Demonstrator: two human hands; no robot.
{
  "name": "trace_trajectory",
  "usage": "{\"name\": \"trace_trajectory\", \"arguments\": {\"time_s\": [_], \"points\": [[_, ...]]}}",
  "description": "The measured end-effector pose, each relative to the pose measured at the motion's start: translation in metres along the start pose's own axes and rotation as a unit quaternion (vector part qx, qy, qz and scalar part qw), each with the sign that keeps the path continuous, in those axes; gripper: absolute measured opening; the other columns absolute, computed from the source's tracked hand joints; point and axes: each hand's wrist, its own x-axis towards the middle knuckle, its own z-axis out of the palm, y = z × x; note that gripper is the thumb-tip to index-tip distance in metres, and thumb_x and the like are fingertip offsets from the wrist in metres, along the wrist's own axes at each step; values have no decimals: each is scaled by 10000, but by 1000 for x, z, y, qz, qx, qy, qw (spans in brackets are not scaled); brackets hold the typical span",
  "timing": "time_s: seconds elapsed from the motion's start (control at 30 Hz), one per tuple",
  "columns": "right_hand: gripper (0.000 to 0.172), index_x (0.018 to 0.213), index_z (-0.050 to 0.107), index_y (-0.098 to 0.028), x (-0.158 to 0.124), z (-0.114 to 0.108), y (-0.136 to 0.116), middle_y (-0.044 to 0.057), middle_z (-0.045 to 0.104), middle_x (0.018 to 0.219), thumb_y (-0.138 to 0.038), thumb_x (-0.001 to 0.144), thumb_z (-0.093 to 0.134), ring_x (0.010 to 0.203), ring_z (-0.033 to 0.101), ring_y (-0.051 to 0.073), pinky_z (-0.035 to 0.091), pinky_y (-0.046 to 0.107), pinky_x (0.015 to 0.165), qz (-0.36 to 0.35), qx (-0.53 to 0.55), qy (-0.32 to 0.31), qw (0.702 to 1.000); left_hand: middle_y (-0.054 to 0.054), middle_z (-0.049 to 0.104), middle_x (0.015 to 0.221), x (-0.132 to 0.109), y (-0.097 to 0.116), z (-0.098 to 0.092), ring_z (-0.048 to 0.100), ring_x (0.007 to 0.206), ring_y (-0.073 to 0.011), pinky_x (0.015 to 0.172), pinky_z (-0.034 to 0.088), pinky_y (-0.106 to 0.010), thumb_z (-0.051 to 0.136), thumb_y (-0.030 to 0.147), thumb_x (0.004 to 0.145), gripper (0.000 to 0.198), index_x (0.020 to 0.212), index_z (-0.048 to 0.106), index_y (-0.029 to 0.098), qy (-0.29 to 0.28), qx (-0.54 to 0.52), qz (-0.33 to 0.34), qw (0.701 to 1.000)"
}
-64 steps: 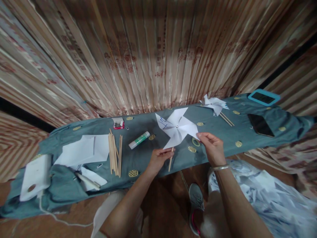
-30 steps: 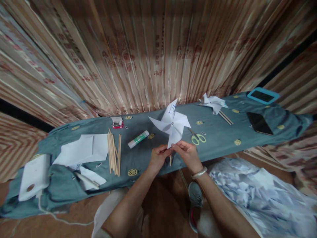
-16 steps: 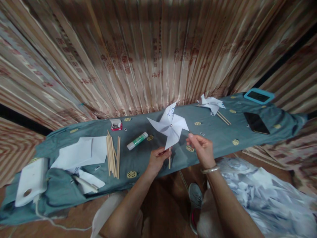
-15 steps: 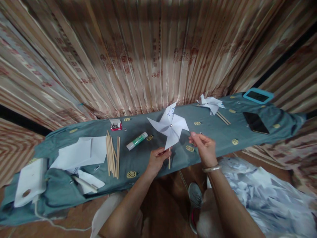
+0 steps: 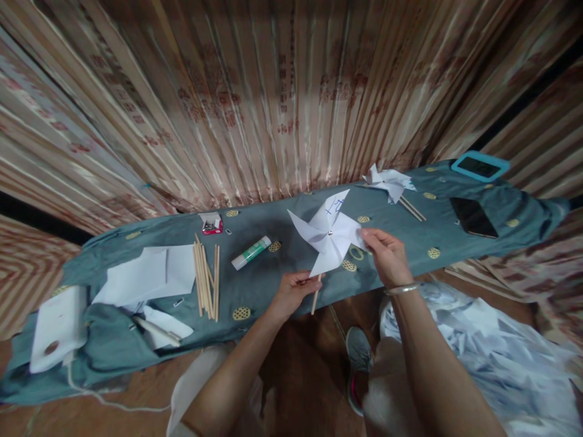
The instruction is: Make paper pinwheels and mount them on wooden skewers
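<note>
My left hand [image 5: 291, 290] is closed around the wooden stick of a white paper pinwheel [image 5: 328, 233], held just above the grey-blue cloth on the table [image 5: 255, 279]. One blade carries blue writing. My right hand [image 5: 386, 255] pinches the tip of the pinwheel's right blade. Yellow-handled scissors [image 5: 356, 252] lie on the cloth partly behind the pinwheel and my right hand.
A glue stick [image 5: 250, 252], a bundle of wooden sticks [image 5: 207, 279], white paper sheets [image 5: 150, 273] and a red pin box [image 5: 211, 224] lie to the left. A second pinwheel [image 5: 389, 182], a black phone [image 5: 472, 216] and a blue-cased device [image 5: 479, 165] are at right. A curtain hangs behind.
The pinwheel has shifted right and its blades have turned. My right hand went from the stick to beside the wheel, and now pinches the right blade's tip.
</note>
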Motion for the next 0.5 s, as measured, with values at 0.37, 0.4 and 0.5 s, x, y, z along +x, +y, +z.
{"name": "trace_trajectory", "arguments": {"time_s": [0.37,0.4,0.5], "points": [[260,605,691,-197,-18,14,-8,-31,620,562,-399,520,831,515,472,90,380,240,532,44,17,-7,999,-62,753,840,8,-4,-3,645,729,-165,770,500,-300,858,322,500,335,799,784,187,64,-25,27,997],[263,601,689,-198,-20,16,-7,-31,617,562,-403,521,831,517,472,89,379,238,530,47,18,-14,999,-61,753,829,8,-4,-3,643,719,-162,767,502,-302,857,320,502,336,801,783,185,69,-27,30,997],[279,611,684,-199,-27,21,-6,-24,620,582,-424,530,829,526,480,91,376,235,523,57,18,-33,998,-55,756,807,9,-2,-3,639,702,-155,765,505,-303,861,311,485,335,788,783,189,85,-41,34,995]]}}
